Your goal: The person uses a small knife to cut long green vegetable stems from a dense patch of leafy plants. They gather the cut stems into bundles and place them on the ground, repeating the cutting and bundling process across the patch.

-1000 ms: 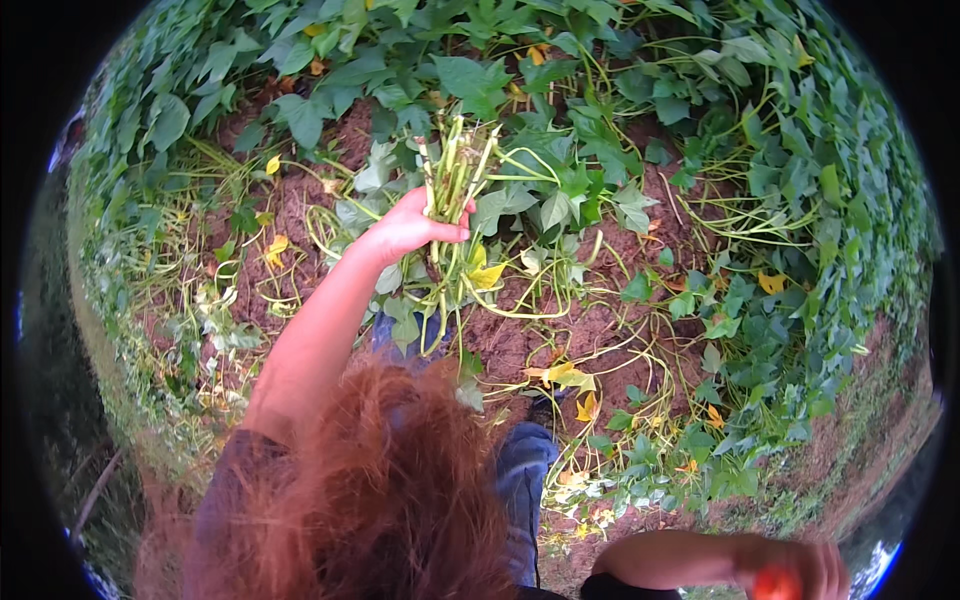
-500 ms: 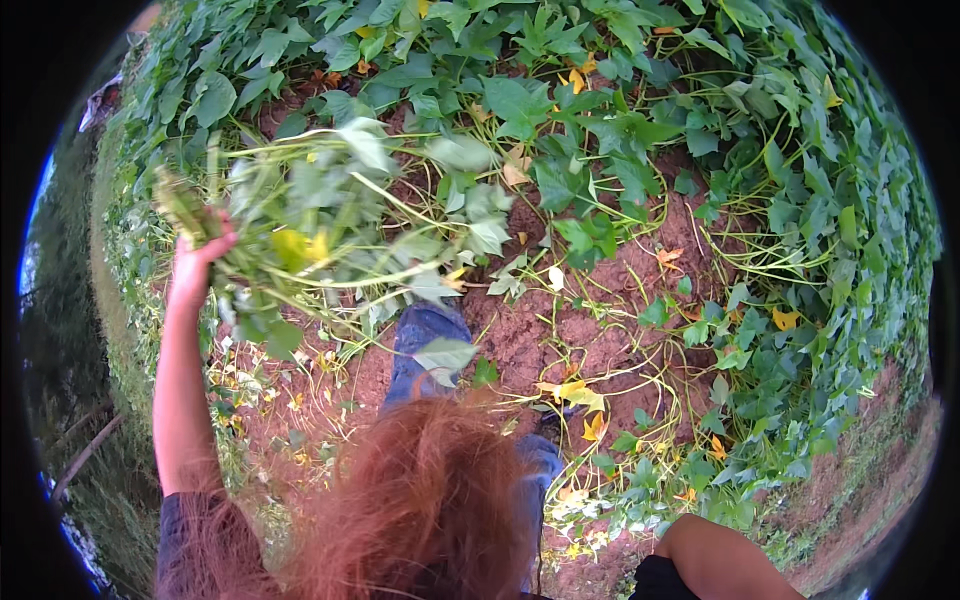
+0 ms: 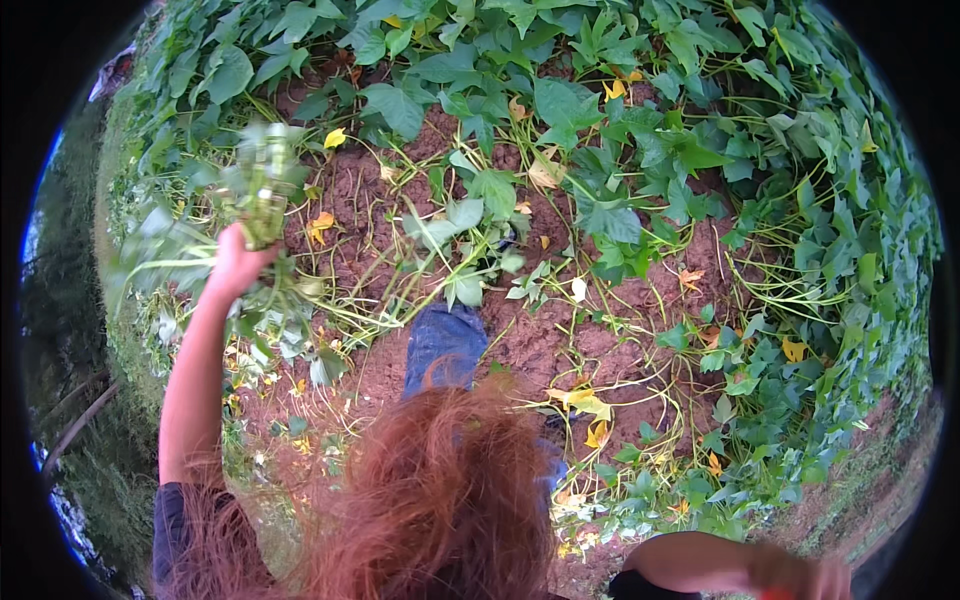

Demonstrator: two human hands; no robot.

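My left hand (image 3: pixel 243 262) is closed round a bunch of cut leafy vines (image 3: pixel 262 195), raised at the left over the plant bed. The pale cut stem ends stick up above the fist, and the leaves trail out below and to both sides, smeared by motion. Down at the lower right edge, my right hand (image 3: pixel 800 574) is blurred, its fingers curled. A bit of something red (image 3: pixel 775 594) shows at that hand; the picture's edge cuts off the rest, so its kind is hidden.
Green vines (image 3: pixel 560 105) with lobed leaves grow thickly across the far side and right. Reddish soil (image 3: pixel 520 345) carries bare stems and yellow leaves (image 3: pixel 582 402). My blue-clad leg (image 3: pixel 440 345) stands in the middle; reddish hair (image 3: pixel 430 500) covers the lower middle. Trees border the left.
The left hand has swung slightly right and nearer, and the vine bunch has turned, its stem ends now upward and its leaves no longer spread rightward. My right hand has come into view.
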